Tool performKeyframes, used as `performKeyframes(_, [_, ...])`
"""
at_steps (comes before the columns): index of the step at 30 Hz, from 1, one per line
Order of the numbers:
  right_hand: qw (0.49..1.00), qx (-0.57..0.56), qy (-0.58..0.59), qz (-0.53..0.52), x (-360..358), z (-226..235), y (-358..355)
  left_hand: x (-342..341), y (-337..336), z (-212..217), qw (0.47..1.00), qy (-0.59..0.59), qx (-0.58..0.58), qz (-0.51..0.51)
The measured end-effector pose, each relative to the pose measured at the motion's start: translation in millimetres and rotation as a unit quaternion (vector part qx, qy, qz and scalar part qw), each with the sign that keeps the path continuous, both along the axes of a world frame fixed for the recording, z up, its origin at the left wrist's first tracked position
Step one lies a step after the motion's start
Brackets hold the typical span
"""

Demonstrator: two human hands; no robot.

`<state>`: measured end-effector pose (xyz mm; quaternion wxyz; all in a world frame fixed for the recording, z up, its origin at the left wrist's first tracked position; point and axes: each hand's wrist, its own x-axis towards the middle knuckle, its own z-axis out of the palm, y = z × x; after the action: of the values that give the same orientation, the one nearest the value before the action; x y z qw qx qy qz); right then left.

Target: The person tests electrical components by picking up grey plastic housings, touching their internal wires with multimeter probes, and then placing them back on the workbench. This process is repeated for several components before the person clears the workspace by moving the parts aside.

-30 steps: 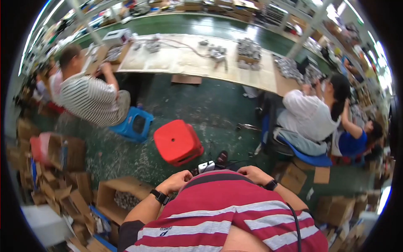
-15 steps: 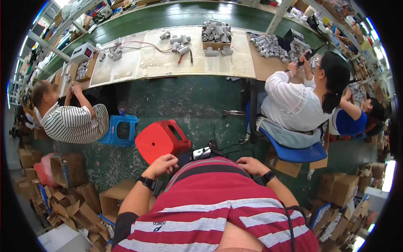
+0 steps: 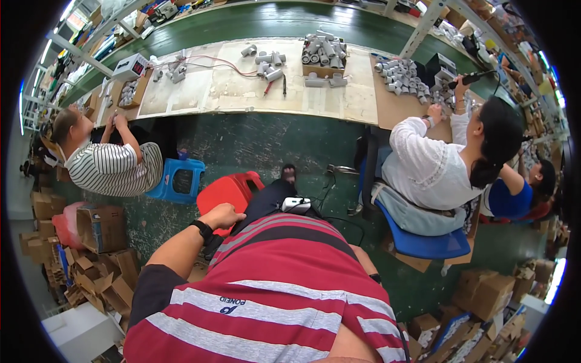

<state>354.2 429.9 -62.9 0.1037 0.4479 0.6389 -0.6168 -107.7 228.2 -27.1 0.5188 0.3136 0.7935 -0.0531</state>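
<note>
resting on the red stool (image 3: 225, 192), left hand (image 3: 223, 215) fingers curled; rigid, light plastic, best gripped at rim; right hand hidden.

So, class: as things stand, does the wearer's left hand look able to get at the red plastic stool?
Probably yes. The left hand already lies against the red stool at its near edge, and nothing stands between them.

Seen from above, a person in a red striped shirt rests the left hand (image 3: 222, 216) beside a red stool (image 3: 227, 190) on the green floor (image 3: 266, 142), while grey tube parts (image 3: 324, 48) lie along the long surface (image 3: 242, 91) beyond.
</note>
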Motion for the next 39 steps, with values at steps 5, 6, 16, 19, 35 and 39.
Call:
performKeyframes(5, [0.989,-0.099,0.012,-0.107,-29.2,-29.9,9.5,-42.0,12.0,-39.2,0.968,0.070,0.232,-0.068])
performKeyframes(6, [0.989,-0.100,0.010,-0.111,-47.1,-20.0,12.7,-57.1,19.5,-47.0,0.968,0.066,0.232,-0.071])
performKeyframes(16, [0.992,0.121,0.031,-0.007,-253.6,5.6,77.1,-251.1,132.5,-55.2,0.995,-0.054,0.025,-0.077])
performKeyframes(19, [0.992,0.120,0.029,-0.028,-279.7,-34.6,70.1,-295.5,151.6,-24.8,0.991,-0.116,-0.053,-0.039])
performKeyframes(35, [0.983,-0.153,0.025,0.103,-414.5,21.7,172.6,-355.1,96.1,-3.2,0.923,-0.352,-0.062,0.144])
performKeyframes(39, [0.977,-0.147,0.032,0.153,-428.6,14.7,175.3,-358.8,84.6,-6.1,0.886,-0.373,-0.061,0.269])
